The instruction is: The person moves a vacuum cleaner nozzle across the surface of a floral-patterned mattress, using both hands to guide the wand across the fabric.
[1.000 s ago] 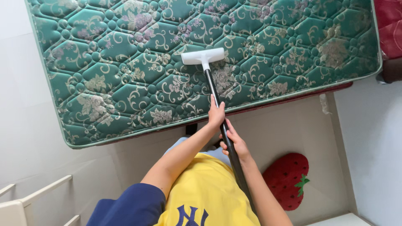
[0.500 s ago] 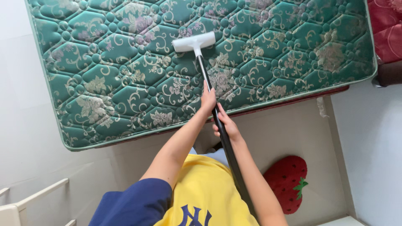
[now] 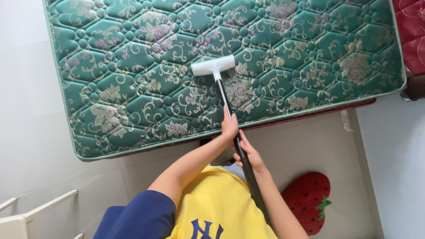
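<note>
We observed a person in a yellow top with navy sleeves [image 3: 146,217] standing at the near edge of a green quilted mattress [image 3: 133,66] patterned with cream scrolls and flowers. Both of the person's hands were closed around the black wand [image 3: 230,119] of a vacuum tool. The left hand [image 3: 229,125] gripped the wand higher up, just over the mattress edge, fingers wrapped about it with the forefinger lying along the tube. The right hand [image 3: 249,152] held the same wand lower down, just below the left and nearly touching it, fingers curled round from the right side.

The wand ran up and slightly leftward from the person's body to a white flat nozzle head [image 3: 213,65], which lay crosswise on the mattress surface, near the middle of the visible width and well in from the near edge. We could not tell whether the head pressed flat throughout.

On the pale floor to the person's right lay a red strawberry-shaped cushion [image 3: 307,199] with a green leaf part. A white rail frame [image 3: 42,207] stood at lower left. Red patterned fabric [image 3: 411,26] showed at the top right corner, beside the mattress
</note>
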